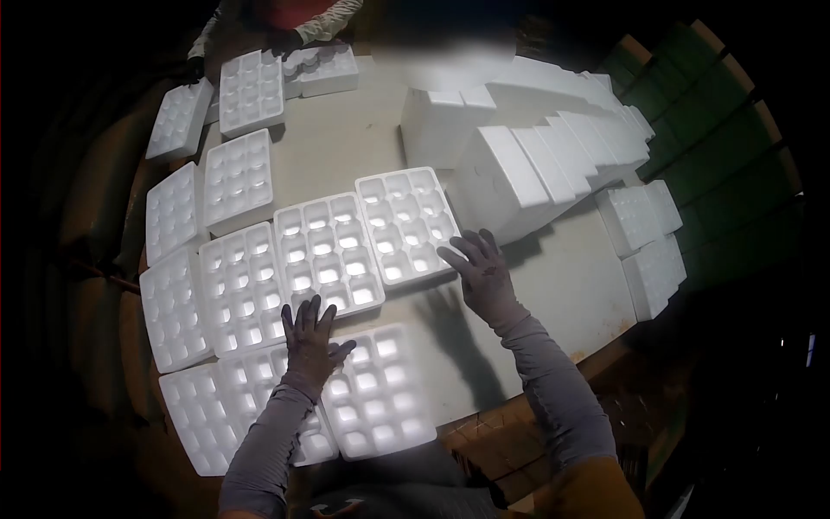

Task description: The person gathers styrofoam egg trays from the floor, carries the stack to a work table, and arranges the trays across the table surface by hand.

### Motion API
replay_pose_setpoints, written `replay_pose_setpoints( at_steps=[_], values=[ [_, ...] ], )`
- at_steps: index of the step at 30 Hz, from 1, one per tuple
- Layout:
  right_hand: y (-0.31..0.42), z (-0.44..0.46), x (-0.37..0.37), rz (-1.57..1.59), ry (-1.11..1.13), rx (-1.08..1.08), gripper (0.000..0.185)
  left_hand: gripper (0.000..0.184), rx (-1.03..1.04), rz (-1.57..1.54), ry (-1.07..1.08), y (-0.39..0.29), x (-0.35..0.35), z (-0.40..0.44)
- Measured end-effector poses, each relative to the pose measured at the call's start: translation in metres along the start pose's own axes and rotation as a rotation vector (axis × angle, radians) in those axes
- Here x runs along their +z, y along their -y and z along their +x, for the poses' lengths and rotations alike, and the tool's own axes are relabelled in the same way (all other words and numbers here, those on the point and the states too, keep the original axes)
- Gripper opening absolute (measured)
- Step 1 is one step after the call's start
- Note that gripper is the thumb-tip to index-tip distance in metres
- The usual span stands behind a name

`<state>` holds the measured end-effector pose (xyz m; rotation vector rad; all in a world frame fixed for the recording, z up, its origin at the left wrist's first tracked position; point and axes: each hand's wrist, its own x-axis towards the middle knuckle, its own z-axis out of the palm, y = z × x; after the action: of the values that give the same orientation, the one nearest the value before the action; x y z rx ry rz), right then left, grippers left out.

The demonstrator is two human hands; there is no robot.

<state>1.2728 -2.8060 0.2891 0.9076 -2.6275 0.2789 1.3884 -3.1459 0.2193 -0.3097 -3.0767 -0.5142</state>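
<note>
My left hand (pixel 311 342) has its fingers spread at the front edge of a white foam tray (pixel 329 242) with rows of square pockets. Below its palm lies another foam tray (pixel 382 387) close to the table's front. My right hand (pixel 484 275) is open too, fingertips at the lower right corner of a third foam tray (pixel 410 227); whether they press on it I cannot tell. Both hands look gloved, with grey sleeves on the forearms. Further trays, one at the left (pixel 249 290), lie side by side with pockets up.
Stacked white foam pieces (pixel 510 182) stand on the pale table (pixel 553 285) at the right, with smaller foam blocks (pixel 635 221) at its right edge. Across the table a person's hand (pixel 285 41) is at another tray (pixel 252 91). Green crates (pixel 700 138) line the far right.
</note>
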Motion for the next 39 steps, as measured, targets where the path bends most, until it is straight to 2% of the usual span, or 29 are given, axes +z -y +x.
replay_pose_setpoints(
  at_steps=[1,3,5,6,7,9,10,11,13,14,15,16,17,18,19,20,22,23,25,27,29,31,33,35,37,39],
  values=[
    [0.0,0.018,-0.024,-0.019,-0.129,0.023,0.06,0.076,-0.031,0.037,0.032,-0.005,-0.003,-0.001],
    [-0.006,0.055,-0.053,-0.262,-0.367,0.354,0.061,0.074,0.024,0.094,-0.039,-0.02,-0.008,-0.007],
    [-0.059,0.062,-0.038,-0.518,-0.26,0.569,0.066,0.073,0.046,0.027,0.074,-0.059,-0.019,-0.025],
    [-0.079,0.055,-0.027,-0.538,-0.215,0.575,0.067,0.074,0.055,-0.003,0.157,-0.076,-0.022,-0.037],
    [-0.079,0.053,-0.035,-0.483,-0.172,0.564,0.066,0.076,0.027,0.027,0.301,-0.084,-0.018,-0.041],
    [-0.062,0.04,-0.056,-0.37,-0.076,0.533,0.065,0.077,0.003,0.043,0.25,-0.073,0.011,-0.05],
    [-0.062,0.023,-0.063,0.071,-0.1,0.581,0.063,0.078,0.007,0.041,0.239,-0.068,0.015,-0.048],
    [-0.053,0.003,-0.075,0.105,-0.143,0.603,0.069,0.078,0.012,0.043,0.231,-0.064,0.018,-0.046],
    [-0.022,-0.052,-0.111,0.092,-0.215,0.485,0.085,0.079,0.014,0.065,0.223,-0.062,0.025,-0.048],
    [-0.013,-0.09,-0.117,0.192,-0.21,0.466,0.091,0.08,0.009,0.089,0.217,-0.061,0.027,-0.05],
    [-0.002,-0.129,-0.124,0.112,-0.15,0.359,0.09,0.08,-0.002,0.117,0.208,-0.061,0.028,-0.049],
    [0.01,-0.168,-0.125,0.107,-0.131,0.235,0.088,0.081,-0.036,0.076,0.27,-0.06,0.026,-0.047],
    [0.017,-0.19,-0.136,0.077,-0.044,0.064,0.078,0.081,-0.022,0.084,0.231,-0.061,0.026,-0.046],
    [0.02,-0.212,-0.135,0.111,0.019,-0.052,0.058,0.082,-0.045,0.084,0.242,-0.063,0.022,-0.042],
    [0.018,-0.246,-0.113,0.209,0.111,-0.081,0.047,0.082,-0.06,0.085,0.257,-0.068,0.017,-0.042],
    [0.025,-0.25,-0.105,0.223,0.141,-0.119,0.046,0.081,-0.066,0.171,0.207,-0.073,0.019,-0.043],
    [0.025,-0.248,-0.072,0.207,0.207,-0.3,0.047,0.083,-0.118,0.132,0.169,-0.079,0.018,-0.042],
    [0.019,-0.242,-0.064,0.25,0.326,-0.331,0.047,0.085,-0.142,0.128,0.142,-0.084,0.016,-0.04],
    [0.004,-0.227,-0.068,0.296,0.247,-0.412,0.048,0.087,-0.198,0.098,0.047,-0.099,0.007,-0.041],
    [-0.018,-0.202,-0.083,0.29,-0.056,-0.19,0.053,0.087,-0.152,0.061,-0.011,-0.136,-0.013,-0.025],
    [-0.042,-0.148,-0.096,0.239,-0.123,0.032,0.072,0.086,-0.067,0.004,0.03,-0.191,-0.021,-0.011],
    [-0.056,-0.116,-0.079,0.203,0.091,0.041,0.093,0.083,0.005,0.027,0.171,-0.228,0.017,-0.005],
    [-0.053,-0.116,-0.039,0.228,0.325,0.116,0.093,0.082,0.009,0.119,0.245,-0.244,0.059,-0.008],
    [-0.061,-0.122,-0.033,0.241,0.311,0.11,0.084,0.084,-0.002,0.121,0.261,-0.243,0.069,-0.008],
    [-0.08,-0.142,-0.064,0.35,0.304,0.141,0.081,0.084,0.013,0.123,0.269,-0.238,0.073,-0.011],
    [-0.108,-0.181,-0.098,0.353,0.379,0.048,0.079,0.084,0.042,0.125,0.24,-0.235,0.076,-0.011]
  ],
)
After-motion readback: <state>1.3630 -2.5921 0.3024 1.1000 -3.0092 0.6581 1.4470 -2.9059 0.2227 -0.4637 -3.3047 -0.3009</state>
